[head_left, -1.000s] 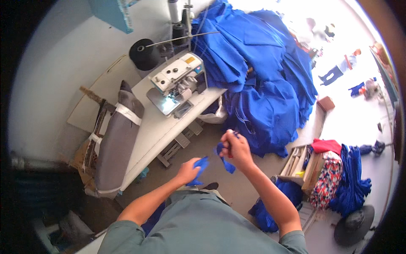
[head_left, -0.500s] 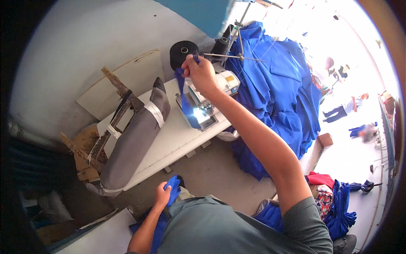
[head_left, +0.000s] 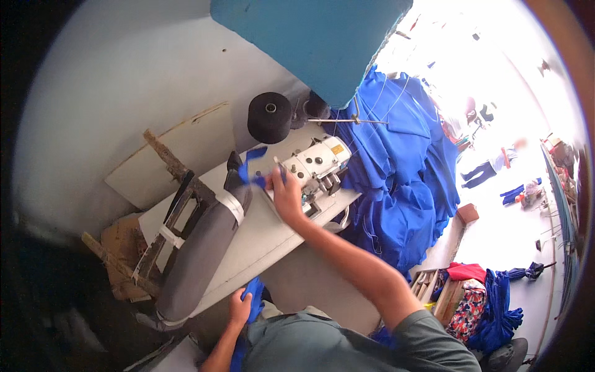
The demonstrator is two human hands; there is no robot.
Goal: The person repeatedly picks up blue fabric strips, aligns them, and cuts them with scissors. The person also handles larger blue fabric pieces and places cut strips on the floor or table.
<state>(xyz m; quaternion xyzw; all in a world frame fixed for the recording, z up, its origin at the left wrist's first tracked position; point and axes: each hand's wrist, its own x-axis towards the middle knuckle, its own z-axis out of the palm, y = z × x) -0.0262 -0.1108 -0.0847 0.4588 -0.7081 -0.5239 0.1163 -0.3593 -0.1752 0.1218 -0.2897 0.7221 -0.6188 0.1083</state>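
My right hand (head_left: pixel 287 197) reaches over the sewing table, its fingers closed on a narrow blue fabric strip (head_left: pixel 253 162) that is partly smeared by motion. Just beyond and to the right of it stands a white sewing machine (head_left: pixel 322 158) whose needle area is partly hidden by the hand. Low in the picture, close to my body, my left hand (head_left: pixel 238 306) grips a bunched blue cloth (head_left: pixel 253 297). More of that cloth hangs down beside my left forearm.
A long grey padded board (head_left: pixel 199 266) on a wooden frame lies across the white table (head_left: pixel 248 253). Behind the machine stands a black thread cone (head_left: pixel 270 118). A large blue fabric heap (head_left: pixel 403 180) is on the right. A teal panel (head_left: pixel 304 43) juts in overhead.
My right hand has come down and nearer, away from the thread cone. The blue strip, earlier hanging to the machine's lit needle area, now trails left of the hand. The view has shifted.
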